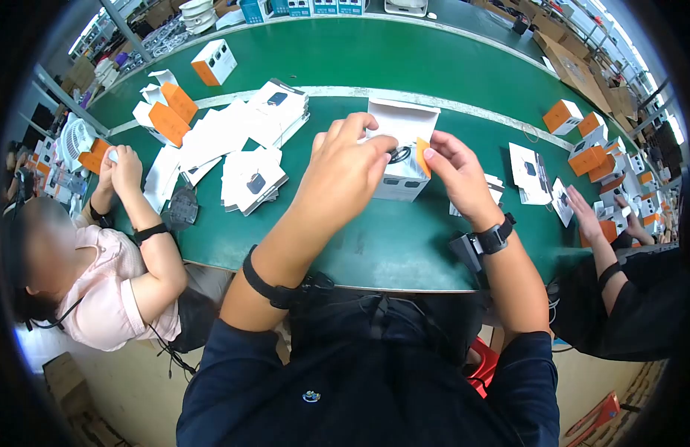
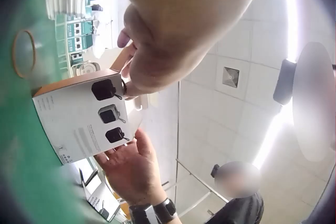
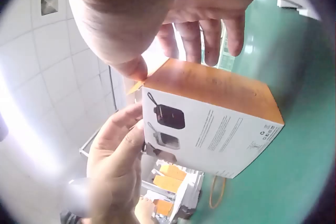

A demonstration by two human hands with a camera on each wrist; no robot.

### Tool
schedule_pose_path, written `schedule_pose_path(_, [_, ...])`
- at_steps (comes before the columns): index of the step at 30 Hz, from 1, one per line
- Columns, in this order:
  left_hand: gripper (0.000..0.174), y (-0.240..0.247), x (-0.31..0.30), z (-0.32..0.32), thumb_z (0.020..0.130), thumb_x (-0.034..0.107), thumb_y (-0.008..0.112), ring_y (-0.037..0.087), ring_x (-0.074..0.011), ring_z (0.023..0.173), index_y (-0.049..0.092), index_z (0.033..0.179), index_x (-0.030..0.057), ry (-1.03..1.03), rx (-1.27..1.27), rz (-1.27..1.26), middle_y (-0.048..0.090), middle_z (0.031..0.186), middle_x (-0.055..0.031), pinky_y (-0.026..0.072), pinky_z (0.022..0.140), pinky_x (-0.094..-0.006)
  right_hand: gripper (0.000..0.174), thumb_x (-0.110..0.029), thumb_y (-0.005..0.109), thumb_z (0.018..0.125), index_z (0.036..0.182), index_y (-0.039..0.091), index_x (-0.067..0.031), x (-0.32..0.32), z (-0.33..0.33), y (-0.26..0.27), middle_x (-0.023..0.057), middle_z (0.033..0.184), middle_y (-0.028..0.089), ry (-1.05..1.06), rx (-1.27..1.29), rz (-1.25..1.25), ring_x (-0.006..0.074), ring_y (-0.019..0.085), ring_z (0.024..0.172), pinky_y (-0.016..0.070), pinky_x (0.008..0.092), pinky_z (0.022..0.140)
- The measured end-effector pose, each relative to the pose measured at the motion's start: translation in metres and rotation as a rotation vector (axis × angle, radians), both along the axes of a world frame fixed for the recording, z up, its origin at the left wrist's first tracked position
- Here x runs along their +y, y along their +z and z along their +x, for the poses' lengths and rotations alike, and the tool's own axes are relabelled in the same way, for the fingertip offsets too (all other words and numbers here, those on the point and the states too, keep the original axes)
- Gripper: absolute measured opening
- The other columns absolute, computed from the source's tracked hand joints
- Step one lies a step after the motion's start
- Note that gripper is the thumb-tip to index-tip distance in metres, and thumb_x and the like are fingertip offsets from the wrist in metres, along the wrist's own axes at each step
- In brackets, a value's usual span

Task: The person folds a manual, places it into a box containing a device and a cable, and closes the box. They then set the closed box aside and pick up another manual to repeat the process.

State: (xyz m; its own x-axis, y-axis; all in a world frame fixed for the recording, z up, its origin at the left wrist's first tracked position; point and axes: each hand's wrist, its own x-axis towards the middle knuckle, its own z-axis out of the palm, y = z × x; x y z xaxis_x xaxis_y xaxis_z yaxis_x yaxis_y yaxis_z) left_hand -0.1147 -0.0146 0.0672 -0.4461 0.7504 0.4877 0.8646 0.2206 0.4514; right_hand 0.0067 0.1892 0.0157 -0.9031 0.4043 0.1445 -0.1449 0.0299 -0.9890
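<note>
An open white-and-orange box [image 1: 402, 188] stands on the green table in front of me, lid raised, with pictures of small dark devices printed on its side. A coiled black cable [image 1: 399, 154] shows inside its mouth. My left hand [image 1: 343, 167] grips the box at its left upper edge, thumb and index finger over the opening. On the other side, my right hand [image 1: 460, 175] pinches the orange side flap [image 1: 422, 158] with the thumb. In the right wrist view, the other fingers of that hand reach along the orange side [image 3: 220, 85].
Stacks of white printed leaflets [image 1: 253, 179] lie to the left, with opened orange boxes [image 1: 168, 115] behind. More leaflets [image 1: 529, 173] and many boxes [image 1: 609, 167] are at the right. A closed box [image 1: 214, 62] stands farther back. People work on both sides.
</note>
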Motion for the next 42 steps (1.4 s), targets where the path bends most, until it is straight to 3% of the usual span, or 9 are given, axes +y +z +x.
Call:
schedule_pose_path(7, [0.031, -0.018, -0.013, -0.011, 0.089, 0.018, 0.081, 0.062, -0.0325, 0.120, 0.076, 0.118, 0.0058, -0.016, 0.020, 0.099, 0.058, 0.136, -0.0187, 0.0498, 0.100, -0.0422, 0.037, -0.014, 0.063, 0.107, 0.139, 0.054, 0.0024, -0.006, -0.007, -0.005, 0.0109, 0.127, 0.069, 0.100, 0.044, -0.089, 0.0158, 0.065, 0.117, 0.0505, 0.0315, 0.105])
schedule_pose_path(10, [0.043, -0.018, -0.008, -0.009, 0.091, 0.016, 0.080, 0.062, -0.0259, 0.121, 0.069, 0.131, 0.0040, -0.026, -0.550, 0.089, 0.054, 0.142, -0.0176, 0.0495, 0.102, -0.0388, 0.037, -0.015, 0.062, 0.107, 0.140, 0.053, 0.0024, -0.007, -0.007, -0.009, 0.0119, 0.130, 0.067, 0.119, 0.080, -0.110, 0.0159, 0.064, 0.119, 0.0504, 0.0318, 0.106])
schedule_pose_path(12, [0.059, -0.028, 0.005, -0.006, 0.091, 0.011, 0.077, 0.061, -0.0211, 0.120, 0.055, 0.145, 0.0007, -0.091, -0.982, 0.492, 0.057, 0.140, -0.0131, 0.0486, 0.103, -0.0352, 0.039, -0.015, 0.062, 0.108, 0.141, 0.052, 0.0024, -0.009, -0.007, -0.008, 0.0124, 0.132, 0.066, 0.127, 0.086, -0.142, 0.0162, 0.063, 0.121, 0.0498, 0.0326, 0.107])
schedule_pose_path(18, [0.071, -0.035, 0.006, -0.021, 0.092, 0.002, 0.070, 0.060, -0.0183, 0.122, 0.039, 0.155, -0.0013, -0.096, -1.293, 0.240, 0.062, 0.134, -0.0091, 0.0469, 0.106, -0.0335, 0.041, -0.015, 0.062, 0.108, 0.143, 0.050, 0.0029, -0.007, -0.008, -0.010, 0.0128, 0.133, 0.066, 0.166, 0.103, -0.154, 0.0172, 0.063, 0.123, 0.0485, 0.0329, 0.109])
schedule_pose_path(23, [0.064, -0.042, 0.005, -0.003, 0.100, 0.010, 0.065, 0.051, -0.0210, 0.136, 0.038, 0.156, -0.0047, -0.288, -1.091, 0.392, 0.056, 0.144, -0.0146, 0.0384, 0.118, -0.0357, 0.042, -0.013, 0.063, 0.107, 0.144, 0.049, 0.0025, -0.008, -0.009, -0.011, 0.0129, 0.135, 0.065, 0.154, 0.108, -0.176, 0.0181, 0.062, 0.125, 0.0481, 0.0332, 0.110])
schedule_pose_path(29, [0.053, -0.070, 0.003, -0.028, 0.103, 0.001, 0.053, 0.050, -0.0216, 0.139, 0.041, 0.155, -0.0013, -0.331, -1.352, 0.573, 0.053, 0.147, -0.0121, 0.0383, 0.119, -0.0373, 0.042, -0.006, 0.064, 0.104, 0.143, 0.050, -0.0002, -0.012, -0.011, -0.016, 0.0128, 0.139, 0.063, 0.083, 0.214, -0.142, 0.0186, 0.062, 0.126, 0.0474, 0.0336, 0.111])
schedule_pose_path(31, [0.049, -0.058, 0.003, -0.024, 0.100, -0.001, 0.052, 0.052, -0.0205, 0.138, 0.047, 0.149, -0.0001, -0.322, -1.130, 0.278, 0.055, 0.146, -0.0113, 0.0392, 0.118, -0.0351, 0.040, -0.004, 0.063, 0.104, 0.142, 0.052, -0.0015, -0.014, -0.011, -0.018, 0.0125, 0.140, 0.062, 0.056, 0.250, -0.128, 0.0189, 0.062, 0.127, 0.0474, 0.0340, 0.111])
schedule_pose_path(36, [0.034, -0.054, 0.016, -0.024, 0.094, 0.001, 0.057, 0.054, -0.0271, 0.135, 0.068, 0.125, 0.0052, -0.442, -0.688, 0.350, 0.057, 0.144, -0.0172, 0.0424, 0.114, -0.0412, 0.034, -0.006, 0.067, 0.100, 0.133, 0.064, -0.0035, -0.007, -0.002, -0.012, 0.0130, 0.146, 0.059, 0.105, 0.326, 0.136, 0.0234, 0.057, 0.136, 0.0444, 0.0395, 0.116])
schedule_pose_path(42, [0.044, -0.050, 0.004, -0.024, 0.096, 0.023, 0.066, 0.047, -0.0360, 0.143, 0.069, 0.138, 0.0102, -0.471, -0.414, 0.231, 0.054, 0.151, -0.0188, 0.0366, 0.118, -0.0494, 0.026, -0.011, 0.078, 0.093, 0.119, 0.076, -0.0069, -0.005, 0.005, -0.020, 0.0175, 0.142, 0.065, 0.051, 0.295, 0.311, 0.0311, 0.058, 0.136, 0.0442, 0.0437, 0.114])
